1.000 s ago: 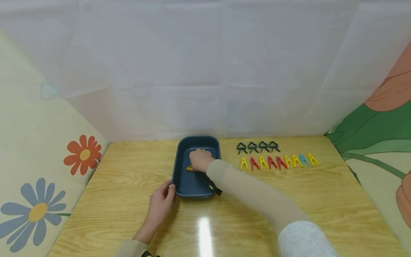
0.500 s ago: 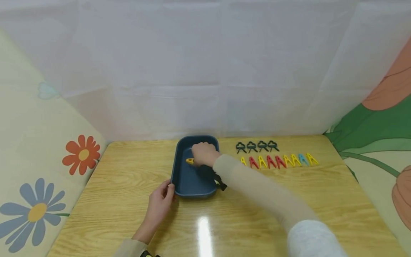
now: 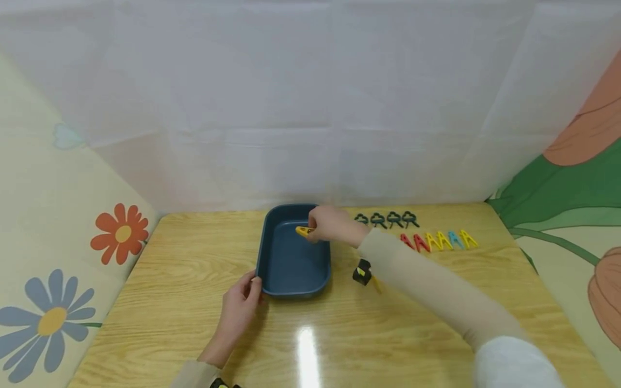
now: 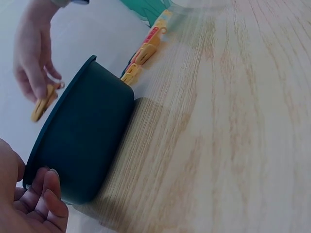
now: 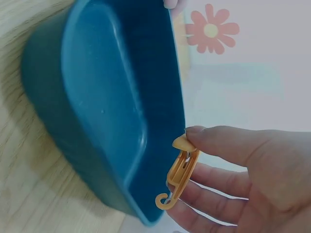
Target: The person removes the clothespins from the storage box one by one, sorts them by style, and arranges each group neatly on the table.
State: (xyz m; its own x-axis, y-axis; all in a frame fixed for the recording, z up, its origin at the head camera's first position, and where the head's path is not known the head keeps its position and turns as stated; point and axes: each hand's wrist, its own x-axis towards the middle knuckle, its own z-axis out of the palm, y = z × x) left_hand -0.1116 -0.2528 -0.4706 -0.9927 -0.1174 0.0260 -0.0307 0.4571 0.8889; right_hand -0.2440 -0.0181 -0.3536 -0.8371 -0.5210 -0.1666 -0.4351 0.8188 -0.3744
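Observation:
My left hand [image 3: 241, 299] grips the rim of a deep blue rectangular tray [image 3: 291, 293] at its near left corner. In the left wrist view, curled fingers [image 4: 46, 199] of that hand lie against the tray's outer wall. My right hand [image 3: 335, 225] is over the tray's right side, near its far end. It pinches a yellow-orange clothespin [image 3: 304, 231] between thumb and fingers. The right wrist view shows the clothespin [image 5: 182, 172] with a small hook at one end, held near the tray's rim.
Right of the tray, a row of red, yellow and blue clothespins [image 3: 440, 241] lies on the wooden table [image 3: 194, 258], partly hidden by the right sleeve. Behind it runs a row of dark clips [image 3: 394, 219]. A white sheet [image 3: 242, 108] hangs at the back.
From lower inside the tray, my right hand has moved up and right with the clothespin, towards the right rim. My left hand keeps its grip on the near left corner.

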